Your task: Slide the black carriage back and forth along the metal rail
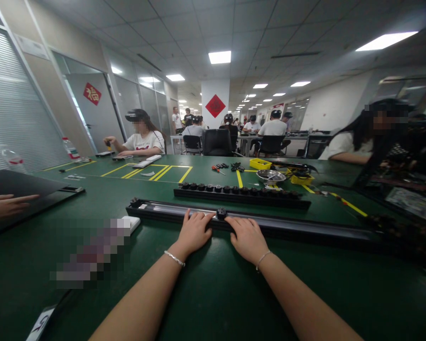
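A long black rail (287, 226) lies across the green table in front of me. One small black module (221, 214) sits in it near the middle, another (135, 202) at its left end. My left hand (195, 230) rests on the rail just left of the middle module, fingers spread, index fingertip close to the module. On the module's right side, my right hand (247, 237) lies over the rail's near edge with its fingers extended. Behind, a shorter black strip (244, 196) carries a row of several round black pieces.
Pliers (220, 166), a metal bowl (270, 176) and a yellow tray (260, 164) stand farther back. Another person's hand (10, 206) is at the left by a dark panel (24, 183). A white-ended, blurred-out object (130, 221) lies left of my arm. People sit at both sides.
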Motion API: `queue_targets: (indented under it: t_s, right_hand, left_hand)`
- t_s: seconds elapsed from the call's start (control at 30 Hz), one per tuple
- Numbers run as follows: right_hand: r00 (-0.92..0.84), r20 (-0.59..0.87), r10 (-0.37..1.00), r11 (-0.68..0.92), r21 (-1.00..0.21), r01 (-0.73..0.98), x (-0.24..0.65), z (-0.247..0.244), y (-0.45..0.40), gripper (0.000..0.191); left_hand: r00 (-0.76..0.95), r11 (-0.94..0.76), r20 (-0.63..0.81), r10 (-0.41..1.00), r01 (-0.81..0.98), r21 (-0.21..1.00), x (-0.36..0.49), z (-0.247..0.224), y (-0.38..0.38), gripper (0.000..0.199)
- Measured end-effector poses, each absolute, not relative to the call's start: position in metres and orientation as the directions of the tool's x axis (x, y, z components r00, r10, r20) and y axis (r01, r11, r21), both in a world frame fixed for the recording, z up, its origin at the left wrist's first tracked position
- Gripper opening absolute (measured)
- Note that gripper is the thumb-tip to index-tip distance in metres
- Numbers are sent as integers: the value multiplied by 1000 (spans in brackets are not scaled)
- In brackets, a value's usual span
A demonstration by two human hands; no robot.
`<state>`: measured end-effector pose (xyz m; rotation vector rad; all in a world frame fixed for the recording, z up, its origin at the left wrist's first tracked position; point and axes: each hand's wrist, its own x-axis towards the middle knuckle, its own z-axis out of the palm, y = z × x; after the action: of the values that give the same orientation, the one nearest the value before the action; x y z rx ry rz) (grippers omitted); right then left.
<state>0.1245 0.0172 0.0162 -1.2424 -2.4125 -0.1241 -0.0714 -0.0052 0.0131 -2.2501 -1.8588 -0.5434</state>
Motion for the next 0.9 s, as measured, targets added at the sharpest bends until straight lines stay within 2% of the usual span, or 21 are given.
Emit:
queue_targets:
  t_s: [0.9]
  right_hand:
    - [-503, 377, 778, 577, -112, 809, 130, 17, 14, 49]
  left_hand:
    - [152, -202, 362, 920, 974, 105, -71, 18, -7, 47]
